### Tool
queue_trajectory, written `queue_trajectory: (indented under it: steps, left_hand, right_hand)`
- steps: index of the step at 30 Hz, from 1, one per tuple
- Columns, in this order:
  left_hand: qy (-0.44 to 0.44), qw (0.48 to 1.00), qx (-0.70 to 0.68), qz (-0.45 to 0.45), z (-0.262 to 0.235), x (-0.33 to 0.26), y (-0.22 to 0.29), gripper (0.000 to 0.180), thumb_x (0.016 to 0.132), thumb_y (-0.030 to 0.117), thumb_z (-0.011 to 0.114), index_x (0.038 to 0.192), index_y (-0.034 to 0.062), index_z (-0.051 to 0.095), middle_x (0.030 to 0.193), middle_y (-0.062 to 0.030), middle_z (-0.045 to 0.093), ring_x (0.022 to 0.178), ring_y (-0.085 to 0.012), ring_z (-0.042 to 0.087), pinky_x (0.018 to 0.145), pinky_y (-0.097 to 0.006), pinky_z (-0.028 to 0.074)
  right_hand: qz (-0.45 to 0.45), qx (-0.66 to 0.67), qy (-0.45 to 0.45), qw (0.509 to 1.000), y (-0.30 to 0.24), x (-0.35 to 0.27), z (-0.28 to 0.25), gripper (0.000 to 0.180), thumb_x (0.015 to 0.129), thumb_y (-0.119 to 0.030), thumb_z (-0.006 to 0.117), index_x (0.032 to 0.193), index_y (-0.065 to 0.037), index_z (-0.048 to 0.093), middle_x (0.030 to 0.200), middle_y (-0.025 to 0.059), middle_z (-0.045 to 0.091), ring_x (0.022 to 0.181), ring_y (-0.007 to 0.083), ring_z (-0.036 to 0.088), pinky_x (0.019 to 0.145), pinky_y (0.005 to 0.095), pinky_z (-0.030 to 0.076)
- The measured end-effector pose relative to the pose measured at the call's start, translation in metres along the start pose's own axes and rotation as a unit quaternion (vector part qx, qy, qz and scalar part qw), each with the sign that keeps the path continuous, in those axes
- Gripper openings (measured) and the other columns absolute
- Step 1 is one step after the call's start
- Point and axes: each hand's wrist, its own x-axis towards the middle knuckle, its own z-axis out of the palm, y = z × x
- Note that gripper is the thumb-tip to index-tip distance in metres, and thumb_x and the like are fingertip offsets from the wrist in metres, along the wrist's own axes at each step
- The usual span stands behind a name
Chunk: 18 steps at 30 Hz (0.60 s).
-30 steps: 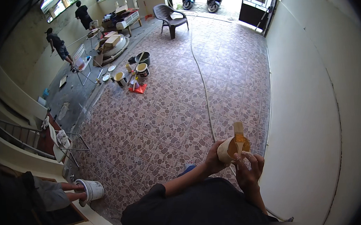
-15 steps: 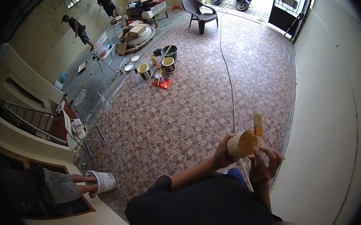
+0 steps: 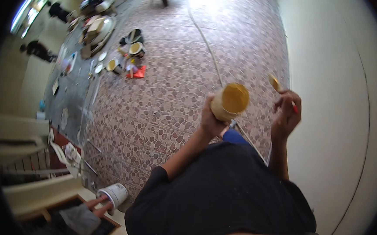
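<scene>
In front of my body, my left hand [image 3: 211, 118] is wrapped round a cup of yellow-ochre paint [image 3: 234, 99], its mouth tipped toward me. My right hand [image 3: 288, 114] is closed on a paintbrush [image 3: 275, 82] near the wall, to the right of the cup and apart from it. The brush's bristles point up and away from me, tinged yellowish. A small red spot, perhaps the end of the handle, shows between my fingers.
A cream wall [image 3: 327, 99] runs close along my right. A hose [image 3: 210, 50] lies across the tiled floor [image 3: 153, 107]. Paint buckets [image 3: 114, 67] stand at the far left. A person's feet are on an upturned white bucket [image 3: 115, 193] at lower left. Two people are farther off.
My right hand has moved right with the paintbrush, away from the cup's rim. The cup now shows more of its inside. My view has tilted down and turned.
</scene>
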Motion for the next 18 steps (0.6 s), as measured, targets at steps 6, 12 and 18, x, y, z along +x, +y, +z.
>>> queue_trajectory:
  steps: [6, 12, 18]
  left_hand:
    - [-0.066, 0.997, 0.038, -0.014, -0.01, 0.089, 0.017, 0.074, 0.101, 0.065, 0.04, 0.152, 0.0117, 0.043, 0.138, -0.02, 0.059, 0.113, -0.0373, 0.066, 0.056, -0.026, 0.052]
    - [-0.12, 0.992, 0.009, -0.037, 0.028, 0.153, 0.009, 0.079, 0.096, 0.061, 0.053, 0.157, 0.0143, 0.036, 0.147, -0.0259, 0.046, 0.122, -0.0383, 0.055, 0.058, -0.025, 0.052]
    - [-0.051, 0.996, 0.015, -0.078, 0.056, 0.199, 0.0, 0.07, 0.105, 0.064, 0.029, 0.151, 0.0141, 0.043, 0.135, -0.016, 0.061, 0.112, -0.0415, 0.066, 0.049, -0.028, 0.05]
  right_hand:
    - [0.313, 0.212, 0.051, 0.924, 0.058, 0.077, -0.035, 0.034, 0.107, -0.038, 0.059, 0.093, -0.007, 0.059, 0.087, 0.0019, 0.058, 0.064, 0.0065, 0.049, 0.054, 0.0229, 0.035]
    - [0.363, 0.385, -0.013, 0.848, 0.111, 0.125, -0.073, 0.046, 0.098, -0.059, 0.064, 0.092, -0.015, 0.054, 0.096, 0.004, 0.055, 0.079, 0.0128, 0.052, 0.069, 0.0266, 0.04]
    - [0.371, 0.378, 0.043, 0.847, 0.139, 0.147, -0.087, 0.044, 0.094, -0.053, 0.074, 0.095, -0.012, 0.058, 0.095, 0.003, 0.059, 0.076, 0.0106, 0.051, 0.068, 0.0264, 0.039]
